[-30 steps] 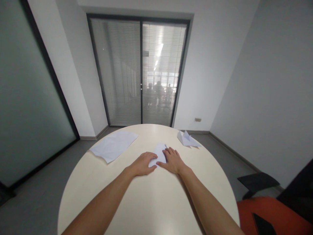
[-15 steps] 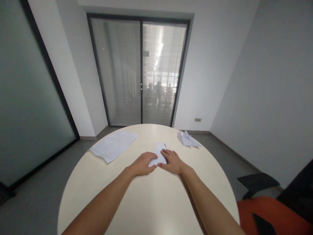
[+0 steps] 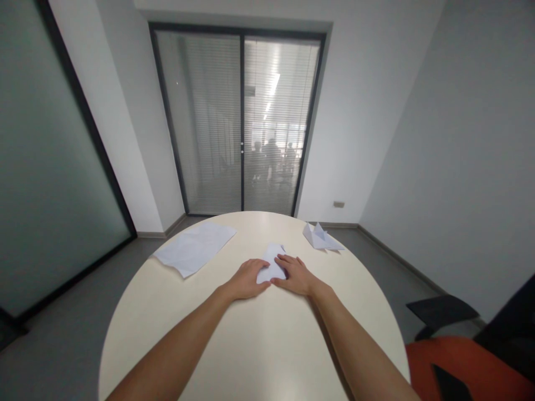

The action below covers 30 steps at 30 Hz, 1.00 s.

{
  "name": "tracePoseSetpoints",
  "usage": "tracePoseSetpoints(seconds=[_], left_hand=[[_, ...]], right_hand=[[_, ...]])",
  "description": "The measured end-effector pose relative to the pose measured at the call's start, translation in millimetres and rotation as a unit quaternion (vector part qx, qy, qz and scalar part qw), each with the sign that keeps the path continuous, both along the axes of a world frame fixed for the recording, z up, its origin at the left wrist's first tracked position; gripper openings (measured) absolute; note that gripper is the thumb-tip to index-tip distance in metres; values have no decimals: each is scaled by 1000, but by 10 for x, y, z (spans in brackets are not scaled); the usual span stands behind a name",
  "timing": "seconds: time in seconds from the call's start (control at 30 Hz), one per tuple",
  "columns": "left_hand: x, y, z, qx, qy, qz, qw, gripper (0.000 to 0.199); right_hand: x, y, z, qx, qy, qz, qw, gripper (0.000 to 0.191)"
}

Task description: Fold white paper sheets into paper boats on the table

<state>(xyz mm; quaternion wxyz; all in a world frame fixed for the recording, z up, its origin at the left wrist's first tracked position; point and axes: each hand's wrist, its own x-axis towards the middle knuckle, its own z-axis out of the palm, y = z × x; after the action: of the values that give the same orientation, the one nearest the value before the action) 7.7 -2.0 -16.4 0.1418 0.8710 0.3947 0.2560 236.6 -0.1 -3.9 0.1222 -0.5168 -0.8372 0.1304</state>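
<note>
A small folded white paper (image 3: 271,268) lies flat on the round cream table (image 3: 251,345). My left hand (image 3: 249,278) rests on its left edge, thumb and fingers apart. On its right side lies my right hand (image 3: 293,274), with fingers spread over the paper and the thumb at the near edge. The two thumbs almost meet at the near edge. Both hands press on the paper without gripping it, and they cover parts of its sides.
A large creased white sheet (image 3: 196,248) lies at the table's back left. Folded white paper shapes (image 3: 321,238) stand at the back right. An orange and black chair (image 3: 463,362) is beside the table on the right.
My left hand has shifted slightly to the right, along with the paper's near left edge. My right hand has hardly moved.
</note>
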Motion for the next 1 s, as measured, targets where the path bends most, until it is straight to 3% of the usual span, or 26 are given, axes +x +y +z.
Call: tracePoseSetpoints(seconds=[0.43,1.0], left_hand=[[-99,13,55,-50,29,-31,998,59],[-108,-1,78,-4,11,-49,999,50]], right_hand=[[0,-31,29,-5,-9,-10,1000,91],[69,35,-25,18,-10,25,999,88]])
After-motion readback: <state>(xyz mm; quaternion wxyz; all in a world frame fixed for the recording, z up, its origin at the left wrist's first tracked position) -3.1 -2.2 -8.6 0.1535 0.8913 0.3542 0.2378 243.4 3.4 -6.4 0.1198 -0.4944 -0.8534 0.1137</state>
